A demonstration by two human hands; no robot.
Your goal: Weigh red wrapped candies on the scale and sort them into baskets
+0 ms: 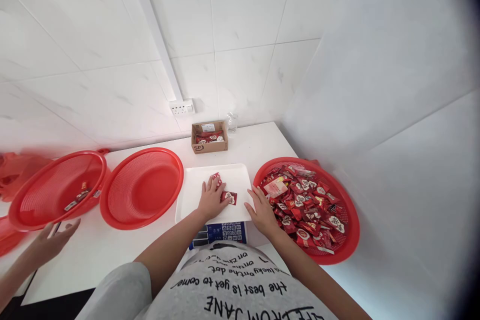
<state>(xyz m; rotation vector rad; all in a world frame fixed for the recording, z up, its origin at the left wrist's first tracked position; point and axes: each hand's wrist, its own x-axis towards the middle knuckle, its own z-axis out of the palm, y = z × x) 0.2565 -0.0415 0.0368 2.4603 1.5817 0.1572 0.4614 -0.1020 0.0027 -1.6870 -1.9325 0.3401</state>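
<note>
On the white tray [193, 199] of a weighing scale lie small red packets [230, 198] with white lettering. My left hand [212, 202] is over them, its fingers curled on the packets and its thumb at the edge of one; part of them is hidden under the hand. My right hand [263, 214] is at the tray's right side, fingers apart with nothing in them, close to the rim of a red basket [352, 220]. Many similar red packets [307, 202] fill that basket. Below the tray shows the scale's blue keypad [227, 232].
Two more red baskets, one bare inside [144, 187] and one with a few packets [80, 195], stand to the left. Another person's hand [56, 240] reaches in there. A cardboard box [210, 146] of packets and a clear cup [231, 122] are by the wall.
</note>
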